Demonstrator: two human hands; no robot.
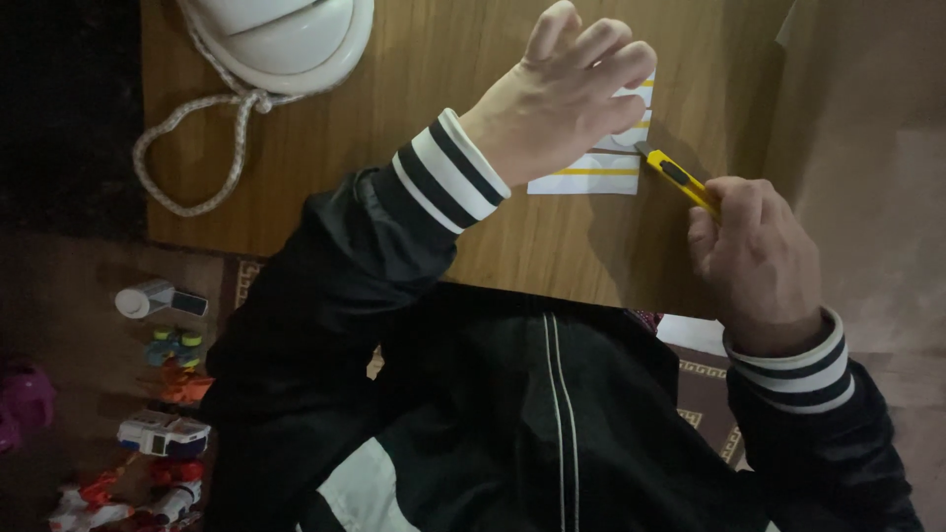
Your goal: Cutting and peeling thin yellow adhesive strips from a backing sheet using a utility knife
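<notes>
My left hand [564,91] lies flat, fingers spread, on a white sheet of paper with yellow stripes [587,175] that rests on a brown wooden table [424,89]. My right hand [754,261] grips a yellow utility knife [678,177]. The knife's tip sits at the right edge of the sheet, just below the fingers of my left hand. Most of the sheet is hidden under my left hand. Both arms wear black sleeves with white striped cuffs.
A white rounded object [286,39] with a white rope [202,128] lies at the table's far left. On the floor at left lie several small toys [163,433] and a small white bottle [158,299]. A patterned rug [705,389] shows under the table.
</notes>
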